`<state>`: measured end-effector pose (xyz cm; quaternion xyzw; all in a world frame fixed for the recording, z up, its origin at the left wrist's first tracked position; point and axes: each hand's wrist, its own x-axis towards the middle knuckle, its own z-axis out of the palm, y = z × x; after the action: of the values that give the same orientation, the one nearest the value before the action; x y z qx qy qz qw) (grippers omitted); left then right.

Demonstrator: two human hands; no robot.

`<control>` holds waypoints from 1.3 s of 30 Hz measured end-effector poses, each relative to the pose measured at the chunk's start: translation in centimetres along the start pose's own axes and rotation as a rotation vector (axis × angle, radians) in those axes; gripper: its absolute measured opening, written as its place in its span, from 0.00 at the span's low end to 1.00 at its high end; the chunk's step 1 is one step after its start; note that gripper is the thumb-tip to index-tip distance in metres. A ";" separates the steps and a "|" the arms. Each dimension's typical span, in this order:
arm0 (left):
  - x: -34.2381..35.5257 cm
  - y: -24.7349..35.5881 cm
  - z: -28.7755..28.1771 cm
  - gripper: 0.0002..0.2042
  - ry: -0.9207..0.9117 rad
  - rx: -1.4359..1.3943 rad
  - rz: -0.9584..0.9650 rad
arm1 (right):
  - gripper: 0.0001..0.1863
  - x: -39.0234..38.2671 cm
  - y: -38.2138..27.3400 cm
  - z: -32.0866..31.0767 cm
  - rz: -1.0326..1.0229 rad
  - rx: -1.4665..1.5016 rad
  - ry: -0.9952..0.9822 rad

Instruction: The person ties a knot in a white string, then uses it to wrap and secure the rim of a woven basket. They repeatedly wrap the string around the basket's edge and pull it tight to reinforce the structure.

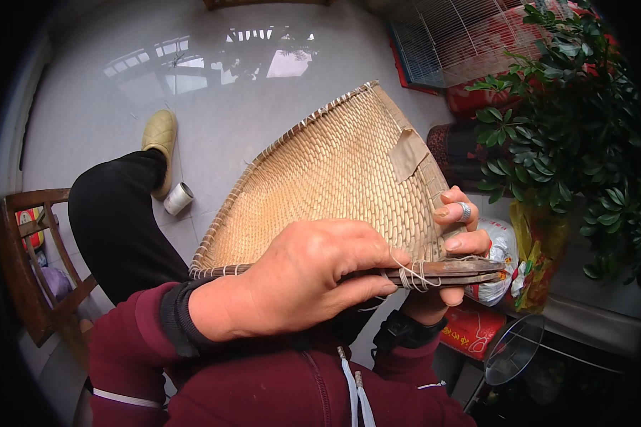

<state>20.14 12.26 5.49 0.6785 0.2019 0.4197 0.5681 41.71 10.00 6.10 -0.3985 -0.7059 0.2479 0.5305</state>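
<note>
A woven scoop-shaped basket point(320, 171) is tilted in front of me, its wooden rim strips point(463, 269) lying across nearest my body. Pale twine point(414, 276) is wound around these strips, with loose ends hanging free. My left hand point(313, 267) is closed in a pinch at the twine, thumb and forefinger by the rim; its other fingers are hidden. My right hand point(459, 224), wearing a ring, grips the basket at its right corner, fingers bent over the inner side and one fingertip below the strips. A brown patch point(408, 154) sticks to the right side of the weave.
A leafy plant point(555, 135) and a wire cage point(470, 39) stand at the right, with plastic bags point(530, 256) and a red box point(470, 329) below. A wooden chair point(39, 285) is at the left. A paper roll or can point(179, 198) lies beside my slipper point(160, 139).
</note>
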 end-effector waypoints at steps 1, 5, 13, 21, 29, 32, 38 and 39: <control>0.0 0.0 0.2 0.15 0.031 0.036 0.031 | 0.36 0.0 0.0 -0.1 -0.003 -0.004 -0.006; -0.2 0.1 0.9 0.16 0.146 0.257 0.170 | 0.37 -0.2 0.3 -0.1 -0.031 0.009 -0.004; -0.9 0.9 1.7 0.23 0.130 0.545 0.232 | 0.37 -0.2 0.3 0.8 -0.060 -0.037 0.135; -0.4 0.5 2.9 0.26 0.192 0.572 0.226 | 0.39 1.6 0.8 0.5 -0.096 -0.035 0.058; -0.7 0.7 3.1 0.24 0.170 0.668 0.150 | 0.49 1.8 0.2 0.7 -0.083 0.152 0.044; -0.2 0.4 3.2 0.23 0.231 0.651 0.242 | 0.50 1.7 -2.0 1.3 0.027 0.119 0.208; -0.4 -0.4 4.0 0.22 0.227 0.685 0.227 | 0.40 1.0 -5.5 -0.1 0.347 -0.057 0.247; -0.3 -0.5 4.1 0.22 0.230 0.667 0.231 | 0.36 1.0 -5.6 -0.2 0.321 -0.107 0.223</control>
<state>23.30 9.71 4.86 0.7932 0.3120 0.4656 0.2383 40.10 7.67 10.97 -0.5585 -0.5823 0.2457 0.5373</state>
